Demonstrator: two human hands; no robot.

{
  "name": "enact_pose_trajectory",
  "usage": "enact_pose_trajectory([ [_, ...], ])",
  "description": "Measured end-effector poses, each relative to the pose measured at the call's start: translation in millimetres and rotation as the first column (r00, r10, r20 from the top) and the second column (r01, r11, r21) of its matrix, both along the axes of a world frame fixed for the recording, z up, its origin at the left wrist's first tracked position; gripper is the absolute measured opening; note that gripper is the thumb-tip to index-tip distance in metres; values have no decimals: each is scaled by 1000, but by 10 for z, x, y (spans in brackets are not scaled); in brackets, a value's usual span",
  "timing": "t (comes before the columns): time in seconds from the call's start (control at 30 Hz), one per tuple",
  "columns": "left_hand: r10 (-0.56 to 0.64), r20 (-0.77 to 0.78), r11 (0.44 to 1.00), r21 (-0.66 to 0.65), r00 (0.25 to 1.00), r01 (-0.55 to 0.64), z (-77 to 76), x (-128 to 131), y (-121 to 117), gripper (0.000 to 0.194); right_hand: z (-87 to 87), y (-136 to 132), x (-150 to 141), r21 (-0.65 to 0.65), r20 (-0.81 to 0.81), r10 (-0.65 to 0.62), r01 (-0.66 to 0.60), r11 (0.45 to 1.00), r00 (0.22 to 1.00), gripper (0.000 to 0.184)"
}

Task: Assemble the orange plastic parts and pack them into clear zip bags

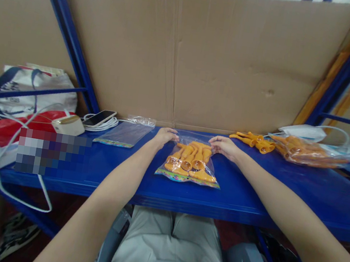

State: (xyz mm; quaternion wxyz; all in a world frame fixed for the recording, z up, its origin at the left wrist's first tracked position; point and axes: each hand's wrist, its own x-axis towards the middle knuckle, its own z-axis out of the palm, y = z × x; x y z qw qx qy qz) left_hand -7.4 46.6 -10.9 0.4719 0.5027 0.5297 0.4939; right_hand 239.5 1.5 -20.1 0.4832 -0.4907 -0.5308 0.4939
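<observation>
A clear plastic bag (173, 174) with a colourful printed strip lies on the blue table in front of me. Several orange plastic pieces (187, 155), hollow at one end, are inside it. My left hand (166, 136) pinches the bag's far left corner, while my right hand (225, 147) has its fingers closed on the far right corner. The bag's far edge is stretched between them. To the right, loose orange pieces (255, 141) lie against the cardboard. A flat clear bag (126, 134) rests to the left of my left hand.
A filled bag of orange pieces (307, 153) and a face mask (304, 132) lie at the right. At the left are a phone (101, 118) on a coiled white cable, a white charger (68, 125) and a red bag (3, 125). A cardboard wall (237, 70) closes the back.
</observation>
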Motion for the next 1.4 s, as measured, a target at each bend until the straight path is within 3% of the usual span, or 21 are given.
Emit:
enact_pose_trajectory([
  [0.17, -47, -12, 999, 4, 999, 47, -23, -40, 13, 19, -14, 10, 3, -5, -2, -15, 15, 1000, 1000, 20],
  [0.37, -139, 1, 990, -21, 990, 139, -85, -82, 59, 23, -21, 15, 18, 5, -13, 11, -11, 1000, 1000, 18],
  [0.77, -133, 15, 989, -56, 991, 133, -8, -88, 1, 23, 16, -20, -30, -37, -2, -50, 50, 998, 999, 23],
  [0.87, -109, -46, 994, -19, 993, 108, -26, -74, 11, 22, 1, -6, -26, -24, -5, -29, 29, 999, 1000, 22],
  [0.97, -69, -207, 993, 75, 976, 86, -46, -64, 20, 24, -13, 6, -30, -6, 2, -12, 12, 1000, 1000, 23],
  [1.07, -17, -429, 975, 192, 903, 109, -52, -63, 24, 30, -25, 29, -44, 7, 59, -30, 30, 1000, 998, 26],
  [1.2, 61, -681, 925, 313, 729, 216, -46, -59, 26, 33, -30, 69, -61, 107, 208, -42, 20, 994, 977, 29],
  [1.4, 168, -840, 847, 391, 517, 360, -31, -56, 5, 26, 27, 11, -70, 196, 441, -39, -54, 979, 897, 36],
])
